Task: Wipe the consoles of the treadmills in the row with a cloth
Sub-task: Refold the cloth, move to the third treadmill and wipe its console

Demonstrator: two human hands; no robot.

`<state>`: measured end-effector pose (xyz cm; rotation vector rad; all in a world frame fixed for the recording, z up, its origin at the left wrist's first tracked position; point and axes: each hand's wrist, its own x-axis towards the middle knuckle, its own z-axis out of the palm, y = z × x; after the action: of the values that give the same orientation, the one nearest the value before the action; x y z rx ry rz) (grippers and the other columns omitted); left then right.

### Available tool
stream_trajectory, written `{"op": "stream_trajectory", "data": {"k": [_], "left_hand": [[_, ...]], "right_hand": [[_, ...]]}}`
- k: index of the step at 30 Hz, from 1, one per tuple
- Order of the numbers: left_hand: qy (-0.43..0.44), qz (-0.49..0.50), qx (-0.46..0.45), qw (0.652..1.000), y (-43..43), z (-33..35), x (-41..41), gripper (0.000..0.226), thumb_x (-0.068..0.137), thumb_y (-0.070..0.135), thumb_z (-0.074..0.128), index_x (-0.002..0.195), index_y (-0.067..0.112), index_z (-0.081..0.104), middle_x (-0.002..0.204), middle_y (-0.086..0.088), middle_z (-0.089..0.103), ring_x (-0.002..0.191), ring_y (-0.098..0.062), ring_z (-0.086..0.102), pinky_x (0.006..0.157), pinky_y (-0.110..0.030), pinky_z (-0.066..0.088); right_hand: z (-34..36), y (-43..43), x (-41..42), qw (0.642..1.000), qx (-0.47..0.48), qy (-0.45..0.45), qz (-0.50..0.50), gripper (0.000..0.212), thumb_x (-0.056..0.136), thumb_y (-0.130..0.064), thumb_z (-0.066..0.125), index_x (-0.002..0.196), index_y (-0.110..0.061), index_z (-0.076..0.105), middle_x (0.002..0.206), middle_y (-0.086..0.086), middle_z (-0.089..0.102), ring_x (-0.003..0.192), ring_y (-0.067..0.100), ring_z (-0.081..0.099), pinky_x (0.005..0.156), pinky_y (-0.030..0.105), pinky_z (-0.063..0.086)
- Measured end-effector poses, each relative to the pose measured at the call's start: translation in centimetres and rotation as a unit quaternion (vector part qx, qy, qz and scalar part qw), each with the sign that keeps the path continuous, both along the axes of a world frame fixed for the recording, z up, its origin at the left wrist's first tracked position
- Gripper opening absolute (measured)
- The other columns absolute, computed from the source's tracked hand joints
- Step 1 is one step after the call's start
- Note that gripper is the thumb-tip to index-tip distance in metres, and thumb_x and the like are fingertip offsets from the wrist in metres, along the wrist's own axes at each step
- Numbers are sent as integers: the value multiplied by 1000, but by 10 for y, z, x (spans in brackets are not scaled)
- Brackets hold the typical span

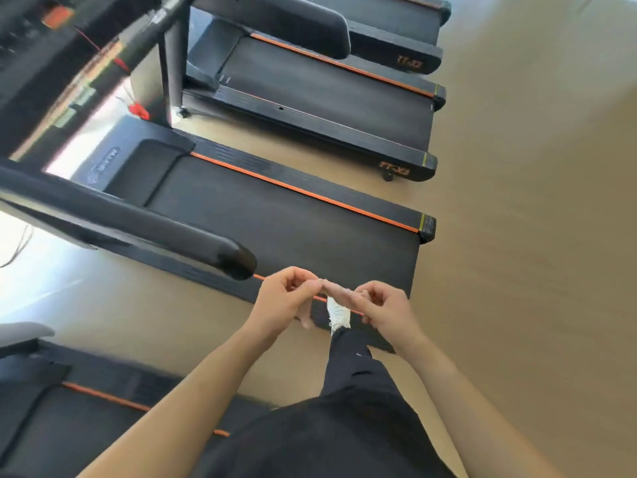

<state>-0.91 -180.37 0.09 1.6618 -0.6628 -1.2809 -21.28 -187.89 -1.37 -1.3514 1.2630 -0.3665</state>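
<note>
My left hand [286,298] and my right hand [382,305] meet at mid-frame above the rear of a treadmill belt [275,219]. Both have curled fingers and pinch a small pale strip [336,291] between their fingertips. It is too small and blurred to tell whether it is a folded cloth. The treadmill's console [38,50] is at the upper left, dark and blurred, well away from both hands. Its padded handrail [138,229] reaches toward my left hand.
Another black treadmill with orange trim [327,98] stands beyond, and one more [51,426] lies at the lower left. A red safety clip [139,110] hangs on a cord under the console. My white shoe [339,317] and dark trouser leg [351,363] are below my hands. Tan floor [534,236] spreads to the right.
</note>
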Motion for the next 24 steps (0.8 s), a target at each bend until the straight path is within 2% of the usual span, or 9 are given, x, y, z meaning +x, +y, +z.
{"op": "stream_trajectory", "data": {"k": [1,3,8,12,15,18,21,24], "left_hand": [[-19,12,10,1000,-25,-1,5,3,93,5,71,93,2,72,66,10,67,58,0,60,53,-15,47],[-68,8,20,997,-55,0,16,3,89,7,76,91,9,74,69,12,68,62,2,59,59,-15,46],[-135,18,80,987,-129,7,51,10,84,20,83,86,28,77,74,11,73,66,0,62,63,-20,47],[-146,85,107,980,-159,15,80,7,84,27,84,81,24,78,73,10,75,64,1,62,61,-17,46],[-111,167,102,974,-179,19,108,16,85,32,83,77,21,75,69,8,71,60,-4,59,56,-19,45],[-64,249,77,963,-195,21,145,20,83,40,80,73,25,71,69,9,66,63,-6,57,60,-23,44],[-52,322,41,945,-210,20,193,16,89,31,78,84,18,70,75,8,67,68,-6,57,64,-23,44],[-71,390,11,918,-223,19,253,14,92,23,76,88,11,71,77,5,68,69,-4,59,64,-18,45]], "right_hand": [[-4,-30,5,1000,3,6,19,8,90,-14,75,84,-12,72,69,-3,61,61,11,54,59,24,47],[-6,-71,17,997,-9,31,64,10,87,-12,76,81,-20,72,69,2,63,60,11,54,61,30,48],[3,-198,65,981,-52,61,176,11,83,-15,76,78,-24,71,75,1,71,64,9,61,66,37,57],[19,-273,124,966,-92,37,240,9,85,-16,78,80,-22,73,73,-4,71,64,5,60,62,23,51],[28,-310,178,954,-101,23,280,7,85,-21,79,80,-23,74,75,-4,72,65,4,59,63,24,52],[37,-336,238,943,-106,1,317,9,84,-17,78,79,-21,72,72,-6,70,62,2,56,60,20,48],[46,-362,307,919,-129,-20,372,7,86,-14,75,81,-18,73,75,-7,71,63,-1,58,62,14,45],[51,-386,384,873,-172,-19,457,7,87,-19,77,94,-20,77,77,-14,69,69,-3,60,69,9,44]]}}
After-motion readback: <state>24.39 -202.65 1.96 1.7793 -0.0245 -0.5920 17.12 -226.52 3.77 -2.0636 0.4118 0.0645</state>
